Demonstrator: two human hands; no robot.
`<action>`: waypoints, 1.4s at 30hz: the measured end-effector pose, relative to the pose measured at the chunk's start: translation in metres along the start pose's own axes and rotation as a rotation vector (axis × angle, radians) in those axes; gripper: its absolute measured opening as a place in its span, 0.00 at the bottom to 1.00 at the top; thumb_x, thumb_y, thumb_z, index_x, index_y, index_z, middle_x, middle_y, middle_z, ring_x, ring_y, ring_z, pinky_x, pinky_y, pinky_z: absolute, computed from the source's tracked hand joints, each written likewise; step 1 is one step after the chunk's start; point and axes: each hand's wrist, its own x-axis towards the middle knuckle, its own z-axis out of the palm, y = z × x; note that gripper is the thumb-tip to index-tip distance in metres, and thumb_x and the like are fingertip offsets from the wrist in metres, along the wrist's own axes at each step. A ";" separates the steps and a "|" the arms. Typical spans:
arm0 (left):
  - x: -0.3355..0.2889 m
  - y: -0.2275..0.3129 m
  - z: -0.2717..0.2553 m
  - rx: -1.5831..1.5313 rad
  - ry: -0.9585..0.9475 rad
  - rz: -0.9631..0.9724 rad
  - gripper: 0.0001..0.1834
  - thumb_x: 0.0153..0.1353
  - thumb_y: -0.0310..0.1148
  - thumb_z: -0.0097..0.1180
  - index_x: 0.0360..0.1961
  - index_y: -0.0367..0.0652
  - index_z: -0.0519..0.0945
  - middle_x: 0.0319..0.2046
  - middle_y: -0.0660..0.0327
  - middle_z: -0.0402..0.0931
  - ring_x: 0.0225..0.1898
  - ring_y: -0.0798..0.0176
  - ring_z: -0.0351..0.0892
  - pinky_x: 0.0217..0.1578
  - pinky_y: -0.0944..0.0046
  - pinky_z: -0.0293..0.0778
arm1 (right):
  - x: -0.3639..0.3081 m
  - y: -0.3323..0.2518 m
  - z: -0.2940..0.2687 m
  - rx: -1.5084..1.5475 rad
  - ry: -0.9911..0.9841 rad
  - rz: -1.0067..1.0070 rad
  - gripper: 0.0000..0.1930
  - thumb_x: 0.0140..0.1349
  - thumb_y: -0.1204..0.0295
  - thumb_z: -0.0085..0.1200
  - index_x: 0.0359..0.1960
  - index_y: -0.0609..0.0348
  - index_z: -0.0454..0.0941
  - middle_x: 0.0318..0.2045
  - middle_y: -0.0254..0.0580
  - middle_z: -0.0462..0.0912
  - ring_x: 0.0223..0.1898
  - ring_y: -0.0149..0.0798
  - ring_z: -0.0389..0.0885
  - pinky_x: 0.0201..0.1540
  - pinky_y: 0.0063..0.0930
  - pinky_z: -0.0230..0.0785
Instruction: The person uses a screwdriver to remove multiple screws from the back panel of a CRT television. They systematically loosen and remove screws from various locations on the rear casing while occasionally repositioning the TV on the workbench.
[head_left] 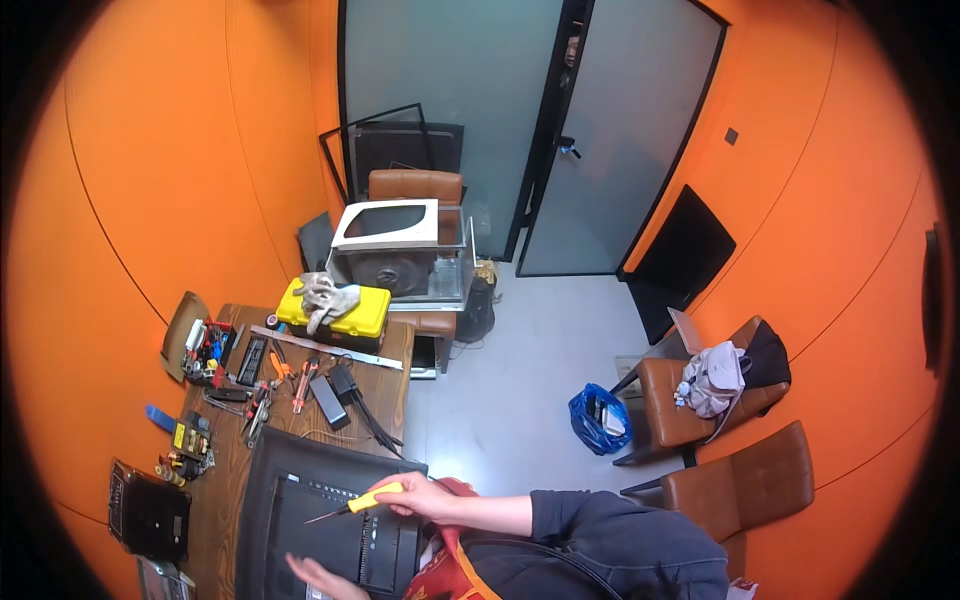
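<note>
My right hand (410, 497) is wrapped round the yellow handle of a screwdriver (372, 498). Its thin shaft points left and down, over a large black panel-like device (322, 530) with rows of slots. Below it, my left hand (322, 578) is spread low above or against the near part of that device; whether it touches cannot be told. The device lies on a dark mat (262, 475) on the wooden table (225, 440). A red apron with a yellow edge (455, 570) shows at my front.
Pliers (259, 408), a black power adapter (328, 402) and a metal ruler (335, 350) lie up the table. Gloves (328, 300) rest on a yellow-lidded toolbox (370, 312). An opened appliance (400, 260) sits on a chair. A blue bag (600, 420) stands on the floor. A person (572, 50) shows at the door gap.
</note>
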 end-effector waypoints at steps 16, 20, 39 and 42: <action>-0.029 -0.177 -0.095 1.156 0.373 0.064 0.21 0.64 0.44 0.44 0.50 0.38 0.71 0.51 0.51 0.69 0.53 0.56 0.66 0.55 0.57 0.59 | 0.027 -0.044 -0.039 -0.159 0.077 -0.381 0.08 0.61 0.73 0.52 0.40 0.64 0.74 0.34 0.35 0.79 0.35 0.24 0.77 0.38 0.15 0.70; -0.026 -0.183 -0.100 1.163 0.353 0.084 0.21 0.64 0.44 0.44 0.50 0.39 0.71 0.51 0.51 0.69 0.53 0.56 0.66 0.55 0.57 0.60 | 0.025 -0.048 -0.042 -0.195 0.160 -0.336 0.08 0.63 0.72 0.50 0.40 0.64 0.73 0.34 0.36 0.79 0.32 0.23 0.77 0.36 0.15 0.71; -0.019 -0.187 -0.106 1.172 0.361 0.159 0.21 0.64 0.44 0.43 0.50 0.40 0.72 0.51 0.51 0.69 0.53 0.54 0.66 0.54 0.55 0.60 | 0.029 -0.058 -0.045 -0.176 0.186 -0.453 0.09 0.62 0.72 0.51 0.40 0.64 0.73 0.33 0.36 0.79 0.33 0.24 0.78 0.37 0.15 0.72; -0.020 -0.188 -0.110 1.172 0.378 0.165 0.21 0.64 0.44 0.43 0.50 0.40 0.72 0.51 0.52 0.69 0.53 0.54 0.66 0.54 0.54 0.60 | 0.034 -0.058 -0.041 -0.366 0.211 -0.481 0.09 0.60 0.71 0.53 0.39 0.63 0.73 0.33 0.37 0.79 0.33 0.25 0.78 0.36 0.16 0.71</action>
